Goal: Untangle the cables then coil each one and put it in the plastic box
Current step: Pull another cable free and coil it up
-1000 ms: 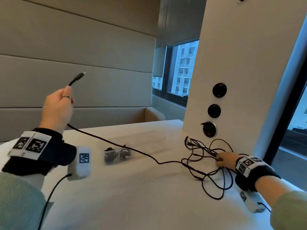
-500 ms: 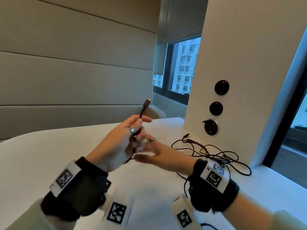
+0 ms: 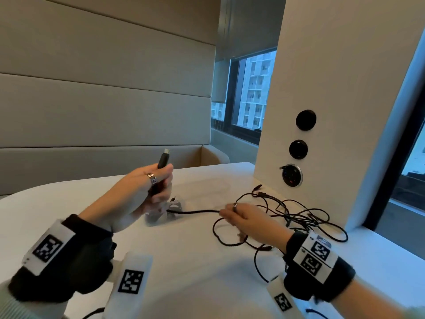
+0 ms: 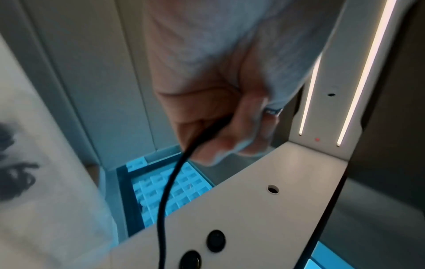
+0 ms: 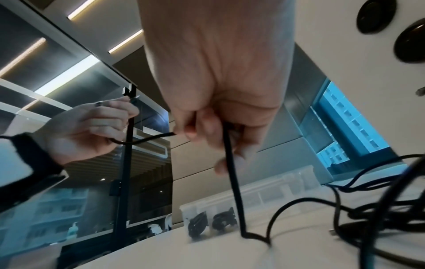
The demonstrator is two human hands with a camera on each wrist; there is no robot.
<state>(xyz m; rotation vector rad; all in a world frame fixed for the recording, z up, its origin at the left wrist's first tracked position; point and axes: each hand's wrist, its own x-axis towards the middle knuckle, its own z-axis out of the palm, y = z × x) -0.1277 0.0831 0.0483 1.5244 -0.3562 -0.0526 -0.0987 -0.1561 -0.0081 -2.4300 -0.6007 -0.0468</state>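
Two hands working one black cable (image 3: pixel 193 212). Left hand (image 3: pixel 140 194) gripping it just below the plug (image 3: pixel 163 160), fingers curled round the moulded end, plug poking up toward 12 o'clock. Right hand (image 3: pixel 243 221) pinching the same cable farther along, at about 3 o'clock from the left, fingers folded round it, the run between the two hanging in a shallow sag just above the white table (image 3: pixel 184 261).

Lying at 2 o'clock from the right hand, against the foot of the white pillar (image 3: pixel 345 111): the remaining tangle (image 3: pixel 296 215), thin black loops crossing each other, several small connectors sticking out. Trailing back into that heap: the held cable, not yet free along its whole length.

Sitting beyond the left hand, partly hidden by it: the plastic box (image 5: pixel 207 220), clear, showing from the right wrist two dark coils already in its compartments.

Judging by the sag: light, limp, soft cord, slightly springy, prone to snagging where loops cross. Best taking hold at the stiff plug end as anchor, sliding the other hand along the cord rather than tugging, easing connectors through loops to avoid tightening knots.
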